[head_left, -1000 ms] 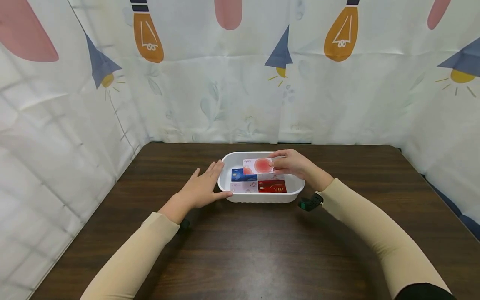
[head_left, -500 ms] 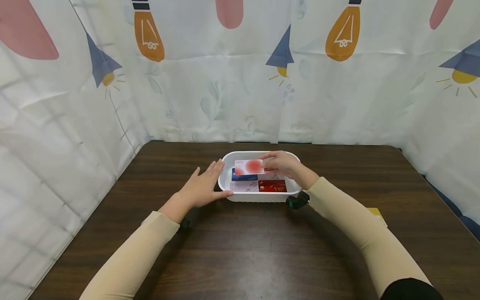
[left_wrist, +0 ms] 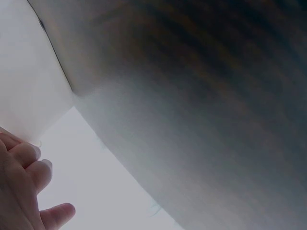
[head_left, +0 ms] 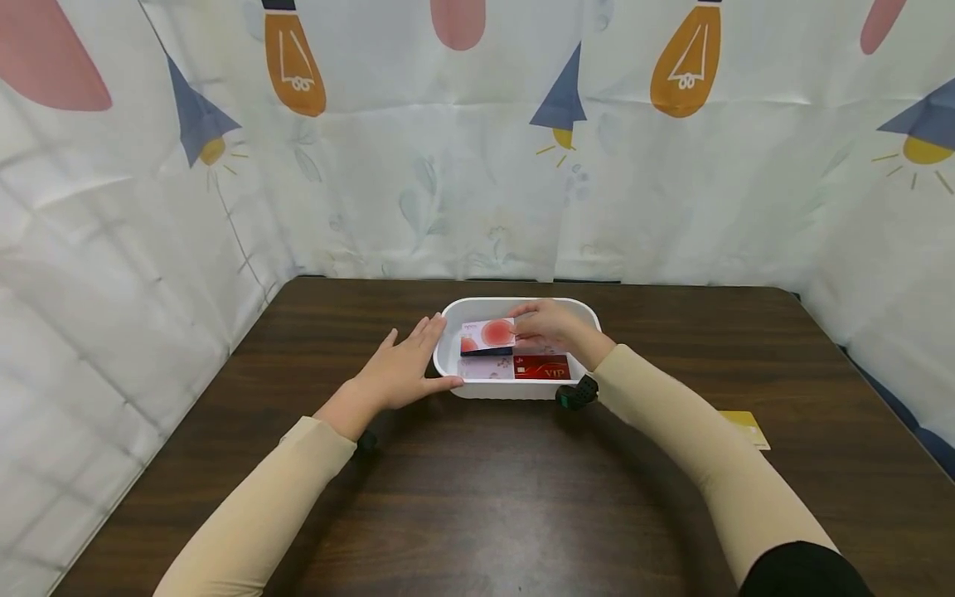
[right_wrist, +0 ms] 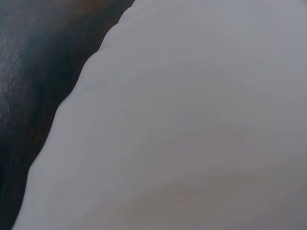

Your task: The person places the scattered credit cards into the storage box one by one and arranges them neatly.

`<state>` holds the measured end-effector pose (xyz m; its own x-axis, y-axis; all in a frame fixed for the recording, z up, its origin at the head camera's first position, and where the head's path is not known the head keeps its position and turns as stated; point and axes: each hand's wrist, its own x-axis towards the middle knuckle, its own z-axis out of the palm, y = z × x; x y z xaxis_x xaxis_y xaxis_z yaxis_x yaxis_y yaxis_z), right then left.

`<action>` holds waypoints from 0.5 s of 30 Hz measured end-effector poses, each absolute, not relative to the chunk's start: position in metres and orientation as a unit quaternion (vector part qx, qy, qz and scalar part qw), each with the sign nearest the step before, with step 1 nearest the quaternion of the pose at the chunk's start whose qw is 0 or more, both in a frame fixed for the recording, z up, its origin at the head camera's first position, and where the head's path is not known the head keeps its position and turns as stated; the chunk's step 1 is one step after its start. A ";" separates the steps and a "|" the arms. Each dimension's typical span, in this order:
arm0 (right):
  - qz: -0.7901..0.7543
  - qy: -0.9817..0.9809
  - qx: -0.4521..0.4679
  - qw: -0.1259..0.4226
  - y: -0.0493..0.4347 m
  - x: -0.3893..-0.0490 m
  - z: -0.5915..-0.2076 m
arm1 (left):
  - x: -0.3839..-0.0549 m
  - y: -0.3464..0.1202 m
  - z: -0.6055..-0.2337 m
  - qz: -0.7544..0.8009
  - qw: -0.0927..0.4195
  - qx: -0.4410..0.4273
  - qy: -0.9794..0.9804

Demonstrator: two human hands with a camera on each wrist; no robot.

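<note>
A white oval plastic tub (head_left: 522, 390) stands toward the far side of the table. My right hand (head_left: 555, 325) reaches into it and pinches the right end of a white-and-pink card (head_left: 488, 334) with a red circle. That card lies over a dark blue card (head_left: 487, 352), of which only the front edge shows. In front of it are a pale pink card (head_left: 485, 369) and a red VIP card (head_left: 540, 367). My left hand (head_left: 399, 369) rests against the tub's left end, fingers spread. The right wrist view is filled mostly by a blurred white surface.
A yellow card (head_left: 748, 429) lies on the dark wooden table (head_left: 477, 497) to the right, partly behind my right forearm. Printed white curtains (head_left: 477, 207) hang behind and at the sides of the table.
My right hand has carried the white-and-pink card leftward and slightly down until it covers most of the blue card. The yellow card has come into sight from behind my right sleeve.
</note>
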<state>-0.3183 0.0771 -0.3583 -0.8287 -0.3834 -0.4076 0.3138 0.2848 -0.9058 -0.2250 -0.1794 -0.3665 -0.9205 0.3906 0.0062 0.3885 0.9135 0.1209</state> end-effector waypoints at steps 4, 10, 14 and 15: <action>-0.600 0.747 -0.027 0.287 0.071 -0.319 -0.361 | -0.226 -0.179 -0.366 0.062 0.010 0.200 0.978; -0.606 0.743 -0.014 0.284 0.067 -0.320 -0.364 | -0.226 -0.179 -0.365 0.063 0.015 0.201 0.977; -0.609 0.741 -0.004 0.283 0.067 -0.320 -0.365 | -0.226 -0.179 -0.365 0.060 0.015 0.200 0.978; -0.610 0.740 -0.001 0.284 0.067 -0.320 -0.365 | -0.225 -0.179 -0.365 0.062 0.015 0.200 0.978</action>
<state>-0.3201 0.0671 -0.3653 -0.8387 -0.3475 -0.4192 0.3452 0.2562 -0.9029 -0.2254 -0.1792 -0.3654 -0.9193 0.3935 -0.0045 0.3898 0.9121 0.1268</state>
